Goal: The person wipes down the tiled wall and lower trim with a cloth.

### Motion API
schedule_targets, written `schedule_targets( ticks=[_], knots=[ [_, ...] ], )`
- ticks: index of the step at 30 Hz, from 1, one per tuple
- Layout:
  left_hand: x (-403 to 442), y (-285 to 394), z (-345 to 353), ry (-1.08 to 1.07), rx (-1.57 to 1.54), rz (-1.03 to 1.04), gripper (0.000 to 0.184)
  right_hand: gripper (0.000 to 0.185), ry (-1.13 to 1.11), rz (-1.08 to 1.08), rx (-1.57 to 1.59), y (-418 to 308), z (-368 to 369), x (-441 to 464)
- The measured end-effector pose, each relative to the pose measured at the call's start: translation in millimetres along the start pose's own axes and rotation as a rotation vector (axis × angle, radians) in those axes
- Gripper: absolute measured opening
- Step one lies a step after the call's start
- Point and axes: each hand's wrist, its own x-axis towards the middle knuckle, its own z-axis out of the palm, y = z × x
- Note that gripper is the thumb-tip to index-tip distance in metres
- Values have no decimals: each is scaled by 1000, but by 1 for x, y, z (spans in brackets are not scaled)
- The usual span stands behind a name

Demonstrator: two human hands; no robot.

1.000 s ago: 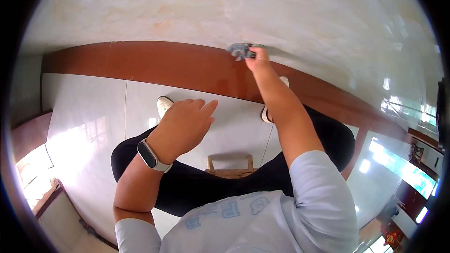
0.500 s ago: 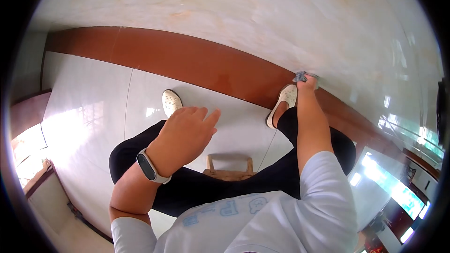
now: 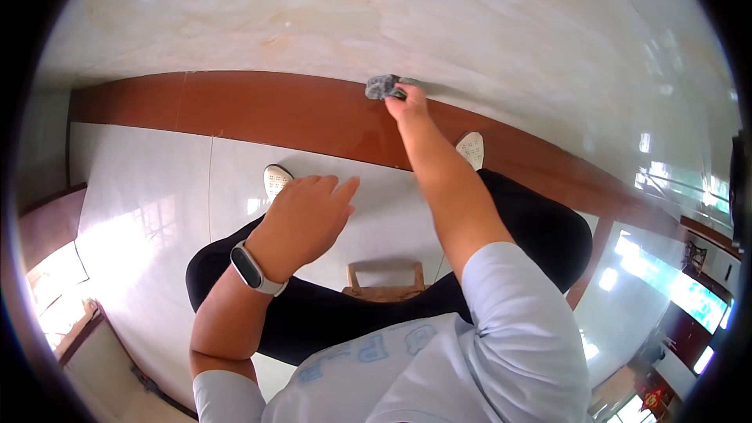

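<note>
My right hand (image 3: 408,99) is closed on a crumpled grey cloth (image 3: 381,87), which lies against the top edge of the red-brown baseboard (image 3: 266,106), where it meets the pale marbled wall (image 3: 439,16). Over my left knee hangs my left hand (image 3: 305,215), its fingers apart and nothing in it. A watch with a white strap (image 3: 247,266) is on the left wrist.
Below me is a small wooden stool (image 3: 384,293) between my legs, on pale floor tiles (image 3: 141,164). My white shoes (image 3: 277,180) stand near the baseboard. Furniture (image 3: 693,321) shows at the far right, a doorway at lower left.
My right hand went right along the baseboard with the cloth, then came back left, slightly past where it was at first. The view shifted with it. My left hand stayed nearly in place.
</note>
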Motion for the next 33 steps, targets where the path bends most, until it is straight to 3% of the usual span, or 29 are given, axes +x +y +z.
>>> schedule_targets(
  ticks=[2,3,4,6,7,9,12,15,17,26,28,30,33],
  knots=[
    [2,1,-3,-73,-18,-21,33,18,40,9,-24,-42,-11,12],
    [2,2,-4,-82,-11,-20,33,14,171,-15,-42,-70,-12,10],
    [2,3,-4,-90,-5,-19,32,8,193,-32,-85,-93,1,-25],
    [2,6,-7,-93,-1,-30,32,26,157,-414,-943,-160,-22,-34],
    [1,8,-8,-81,-10,-33,32,27,215,-553,-1162,-187,-20,-48],
    [-2,9,-8,-60,-25,-40,32,30,316,-610,-1083,-227,-6,-83],
    [-10,4,10,175,-7,89,20,33,451,-628,-813,-254,23,-139],
    [-16,16,6,38,37,61,33,36,474,-654,-844,-252,43,-172],
    [-20,23,8,12,14,88,30,38,467,-650,-863,-237,56,-185],
    [-22,17,1,131,20,52,10,48,215,-392,-848,-74,119,-178],
    [-26,17,-5,132,10,22,10,50,107,-230,-698,-34,138,-169],
    [-33,14,-7,162,-1,6,10,40,5,35,-453,2,161,-152],
    [-45,9,-10,183,-59,-41,13,44,-166,400,-206,58,190,-141]
  ],
)
